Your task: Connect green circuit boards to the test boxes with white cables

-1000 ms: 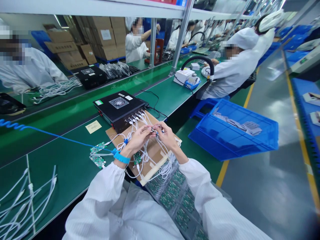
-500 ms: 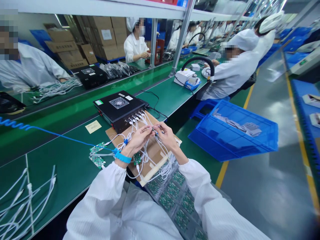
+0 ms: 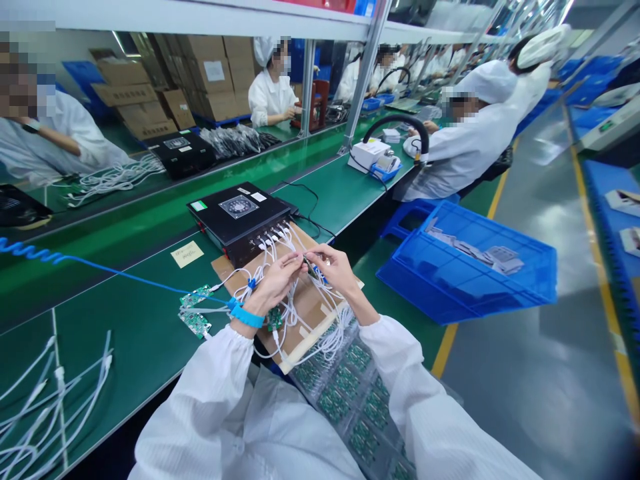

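My left hand [image 3: 277, 280] and my right hand [image 3: 336, 270] meet above a cardboard sheet [image 3: 305, 310] on the green bench [image 3: 140, 333]. Both pinch a small dark part [image 3: 309, 265] at the end of a white cable [image 3: 295, 303]. Several white cables run from a black box [image 3: 239, 217] down under my hands. A blue strap [image 3: 244, 315] circles my left wrist, with a blue coiled cord [image 3: 30, 252] leading away left. Small green circuit boards [image 3: 196, 310] lie left of my left hand. More boards sit in a clear tray [image 3: 345, 393] on my lap.
Loose white cables [image 3: 45, 407] lie at the bench's near left. A yellow note [image 3: 187, 253] sits beside the black box. A blue crate [image 3: 470, 267] stands on the floor to the right. People in white coats [image 3: 480, 133] work along the benches, near a black hose [image 3: 400, 123].
My hands have stayed together over the cardboard, shifting only slightly as the fingers work the small part. The person at far left has raised an arm.
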Action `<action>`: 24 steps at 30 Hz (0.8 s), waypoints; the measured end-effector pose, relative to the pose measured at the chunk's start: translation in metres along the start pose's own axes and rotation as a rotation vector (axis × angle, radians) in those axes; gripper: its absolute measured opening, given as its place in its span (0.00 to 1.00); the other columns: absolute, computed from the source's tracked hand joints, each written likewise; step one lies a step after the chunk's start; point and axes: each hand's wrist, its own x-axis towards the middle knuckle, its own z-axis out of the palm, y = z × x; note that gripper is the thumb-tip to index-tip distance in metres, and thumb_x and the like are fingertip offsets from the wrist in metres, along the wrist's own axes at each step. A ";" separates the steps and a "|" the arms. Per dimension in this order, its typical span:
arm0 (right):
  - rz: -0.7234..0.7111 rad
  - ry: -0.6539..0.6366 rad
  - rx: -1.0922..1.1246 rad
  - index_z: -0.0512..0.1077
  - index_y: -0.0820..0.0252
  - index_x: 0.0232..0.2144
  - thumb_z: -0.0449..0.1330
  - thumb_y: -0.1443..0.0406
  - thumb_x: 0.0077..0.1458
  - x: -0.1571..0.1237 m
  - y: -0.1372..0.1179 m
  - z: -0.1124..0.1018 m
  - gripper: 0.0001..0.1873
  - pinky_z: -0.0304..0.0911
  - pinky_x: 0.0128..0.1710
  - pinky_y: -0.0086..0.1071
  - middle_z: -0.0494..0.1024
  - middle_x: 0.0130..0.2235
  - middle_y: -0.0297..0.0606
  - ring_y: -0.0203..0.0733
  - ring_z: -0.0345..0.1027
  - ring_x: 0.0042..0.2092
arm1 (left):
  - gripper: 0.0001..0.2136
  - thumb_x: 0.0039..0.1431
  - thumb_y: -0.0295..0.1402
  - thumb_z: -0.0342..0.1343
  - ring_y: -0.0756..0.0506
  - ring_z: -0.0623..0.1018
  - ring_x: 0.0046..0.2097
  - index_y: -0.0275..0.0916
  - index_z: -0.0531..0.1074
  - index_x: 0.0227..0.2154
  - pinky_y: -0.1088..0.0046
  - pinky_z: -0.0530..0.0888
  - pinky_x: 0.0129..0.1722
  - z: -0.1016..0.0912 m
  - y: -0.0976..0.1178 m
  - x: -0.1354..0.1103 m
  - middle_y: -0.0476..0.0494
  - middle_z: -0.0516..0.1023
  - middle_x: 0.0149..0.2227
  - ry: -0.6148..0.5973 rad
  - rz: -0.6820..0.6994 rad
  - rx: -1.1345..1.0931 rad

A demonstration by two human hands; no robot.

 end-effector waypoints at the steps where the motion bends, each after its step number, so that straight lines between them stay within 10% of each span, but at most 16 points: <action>1: 0.025 -0.017 0.039 0.81 0.57 0.39 0.66 0.48 0.58 0.002 0.002 -0.001 0.20 0.67 0.42 0.35 0.82 0.38 0.38 0.42 0.74 0.38 | 0.08 0.57 0.21 0.66 0.54 0.78 0.31 0.32 0.76 0.39 0.79 0.76 0.40 -0.001 0.000 0.000 0.46 0.80 0.32 -0.001 0.001 0.003; 19: -0.007 -0.142 -0.131 0.82 0.58 0.36 0.63 0.51 0.60 0.011 0.000 0.008 0.18 0.67 0.43 0.36 0.83 0.37 0.39 0.44 0.75 0.39 | 0.06 0.58 0.25 0.66 0.49 0.80 0.35 0.30 0.79 0.39 0.69 0.78 0.46 -0.022 0.017 -0.022 0.39 0.81 0.36 0.030 0.038 0.231; 24: -0.012 -0.101 -0.276 0.82 0.58 0.36 0.62 0.50 0.59 0.019 0.008 0.018 0.19 0.67 0.44 0.41 0.84 0.38 0.42 0.48 0.75 0.38 | 0.10 0.58 0.27 0.65 0.46 0.78 0.43 0.37 0.76 0.43 0.67 0.75 0.51 -0.054 0.047 -0.046 0.40 0.78 0.45 0.577 0.640 0.405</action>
